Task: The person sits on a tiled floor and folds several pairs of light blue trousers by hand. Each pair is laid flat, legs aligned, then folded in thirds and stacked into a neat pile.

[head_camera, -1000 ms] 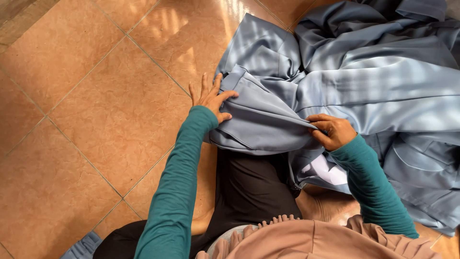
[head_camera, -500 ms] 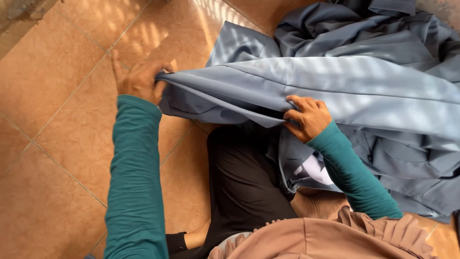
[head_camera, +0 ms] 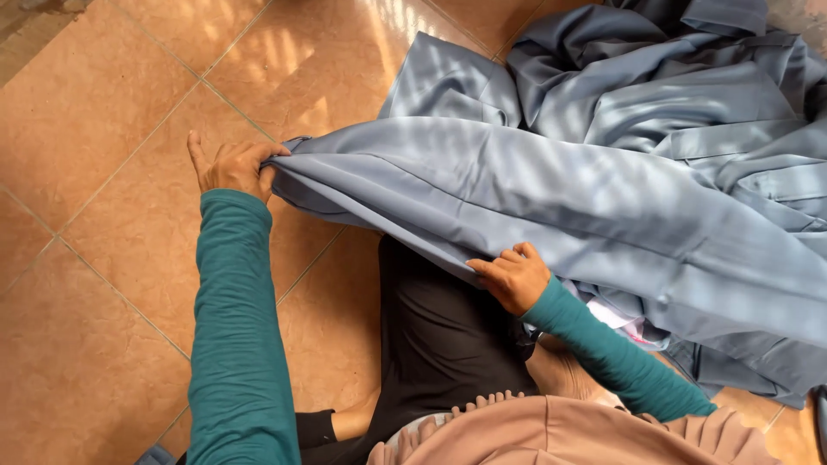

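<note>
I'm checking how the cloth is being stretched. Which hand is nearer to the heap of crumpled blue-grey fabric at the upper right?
Right. The right hand grips the cloth's lower edge just below the crumpled heap; the left hand pinches the far left end, out over the tiled floor.

A large grey-blue cloth [head_camera: 551, 189], smooth and slightly shiny, lies rumpled on the tiled floor, one edge pulled taut.

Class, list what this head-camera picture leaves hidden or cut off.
- Left hand: fingertips tucked into the grey-blue cloth.
- Cloth: its far end runs off the right edge.
- White and pink item: mostly buried under the cloth.
- Right hand: palm faces down, grip unseen.
</note>
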